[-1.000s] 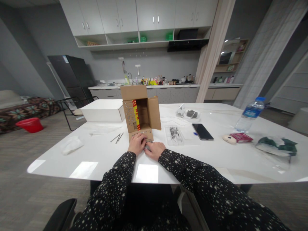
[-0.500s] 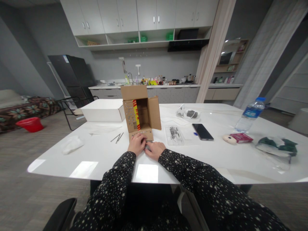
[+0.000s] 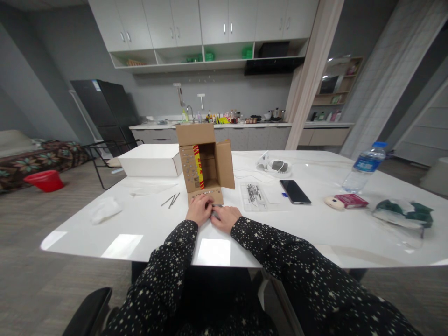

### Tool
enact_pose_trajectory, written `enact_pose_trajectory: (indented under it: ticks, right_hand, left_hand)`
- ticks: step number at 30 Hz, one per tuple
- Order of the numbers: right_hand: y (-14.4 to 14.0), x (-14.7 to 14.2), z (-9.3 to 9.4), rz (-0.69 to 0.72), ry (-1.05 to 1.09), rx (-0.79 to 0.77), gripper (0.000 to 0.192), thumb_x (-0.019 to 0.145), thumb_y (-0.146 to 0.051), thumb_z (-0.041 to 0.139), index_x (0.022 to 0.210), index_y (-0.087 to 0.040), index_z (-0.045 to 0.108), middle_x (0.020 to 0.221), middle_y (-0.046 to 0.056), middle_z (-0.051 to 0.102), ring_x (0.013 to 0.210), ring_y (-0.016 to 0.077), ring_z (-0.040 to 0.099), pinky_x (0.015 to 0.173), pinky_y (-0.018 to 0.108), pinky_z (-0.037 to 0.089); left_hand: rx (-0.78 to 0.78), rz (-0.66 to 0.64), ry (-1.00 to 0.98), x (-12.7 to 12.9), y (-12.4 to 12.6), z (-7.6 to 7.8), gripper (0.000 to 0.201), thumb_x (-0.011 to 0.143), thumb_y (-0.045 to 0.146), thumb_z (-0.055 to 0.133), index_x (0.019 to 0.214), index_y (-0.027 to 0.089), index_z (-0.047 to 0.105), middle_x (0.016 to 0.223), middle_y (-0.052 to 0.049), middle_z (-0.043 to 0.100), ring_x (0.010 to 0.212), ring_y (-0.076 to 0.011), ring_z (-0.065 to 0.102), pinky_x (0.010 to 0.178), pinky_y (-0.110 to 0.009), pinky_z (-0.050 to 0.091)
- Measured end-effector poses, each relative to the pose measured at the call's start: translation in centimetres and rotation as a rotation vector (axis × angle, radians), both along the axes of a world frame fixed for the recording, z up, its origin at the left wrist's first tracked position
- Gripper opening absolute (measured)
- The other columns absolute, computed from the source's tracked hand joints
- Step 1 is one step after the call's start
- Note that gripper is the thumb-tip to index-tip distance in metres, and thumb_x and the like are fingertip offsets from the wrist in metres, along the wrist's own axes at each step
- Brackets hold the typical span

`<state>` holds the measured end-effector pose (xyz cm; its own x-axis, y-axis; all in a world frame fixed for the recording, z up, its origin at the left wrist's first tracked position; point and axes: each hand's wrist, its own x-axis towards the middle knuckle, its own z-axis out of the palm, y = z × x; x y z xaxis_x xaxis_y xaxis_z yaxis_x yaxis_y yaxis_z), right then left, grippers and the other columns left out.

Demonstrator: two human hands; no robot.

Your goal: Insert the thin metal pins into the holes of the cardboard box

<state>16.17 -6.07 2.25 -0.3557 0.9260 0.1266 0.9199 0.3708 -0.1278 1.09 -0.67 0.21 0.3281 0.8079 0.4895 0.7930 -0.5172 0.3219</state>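
Observation:
An open cardboard box [image 3: 224, 163] stands on the white table, its mouth facing me, with a red-and-yellow tape strip down its left flap. Small shiny pieces dot that left flap and the lower front flap [image 3: 219, 196]. My left hand [image 3: 199, 209] lies at the lower flap's near edge, fingers bent and closed. Close against it, my right hand [image 3: 227, 218] is closed too, thumb toward the left hand. Between them shows a bit of something thin and grey; the fingers hide most of it. Right of the box sits a clear plastic case [image 3: 261, 199] holding small metal parts.
Thin metal rods [image 3: 172, 200] lie left of my hands, near a crumpled white tissue [image 3: 105, 211]. A long white box [image 3: 150, 161] stands behind them. To the right are a phone [image 3: 295, 192], a red packet [image 3: 352, 200] and a water bottle [image 3: 364, 167].

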Motion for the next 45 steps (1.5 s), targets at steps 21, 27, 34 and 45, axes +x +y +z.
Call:
enact_pose_trajectory:
  ticks: [21, 27, 34, 45]
  right_hand:
    - [0.07, 0.07, -0.08, 0.0, -0.004, 0.014, 0.041, 0.088, -0.047, 0.034, 0.115, -0.026, 0.056, 0.097, 0.007, 0.069, 0.082, 0.0233, 0.064, 0.067, 0.032, 0.042]
    - [0.08, 0.08, -0.14, 0.0, -0.005, 0.003, 0.043, 0.088, -0.047, 0.033, 0.119, -0.026, 0.054, 0.099, 0.007, 0.069, 0.084, 0.0231, 0.064, 0.069, 0.033, 0.042]
    - [-0.25, -0.01, 0.39, -0.024, -0.001, -0.062, 0.044, 0.089, -0.047, 0.033, 0.121, -0.025, 0.054, 0.105, 0.008, 0.067, 0.09, 0.0228, 0.062, 0.074, 0.033, 0.04]
    - [0.0, 0.08, -0.03, -0.002, 0.011, -0.009, 0.043, 0.088, -0.047, 0.034, 0.118, -0.026, 0.055, 0.099, 0.007, 0.069, 0.085, 0.0232, 0.064, 0.07, 0.032, 0.041]
  left_hand:
    - [0.115, 0.221, -0.11, 0.13, -0.15, 0.26, 0.025, 0.08, 0.025, 0.051, 0.104, 0.024, 0.06, 0.113, -0.007, 0.056, 0.109, -0.025, 0.051, 0.089, -0.04, 0.039]
    - [0.084, 0.204, -0.089, 0.11, -0.2, 0.32, 0.026, 0.081, 0.024, 0.049, 0.104, 0.023, 0.06, 0.107, -0.007, 0.059, 0.105, -0.025, 0.052, 0.088, -0.04, 0.04]
    - [0.091, 0.192, -0.105, 0.09, -0.24, 0.45, 0.025, 0.081, 0.023, 0.049, 0.103, 0.022, 0.06, 0.108, -0.007, 0.059, 0.106, -0.0252, 0.051, 0.09, -0.041, 0.039]
    - [0.091, 0.149, -0.114, -0.01, 0.03, 0.25, 0.026, 0.08, 0.021, 0.048, 0.103, 0.021, 0.06, 0.109, -0.007, 0.059, 0.106, -0.0245, 0.052, 0.091, -0.04, 0.039]
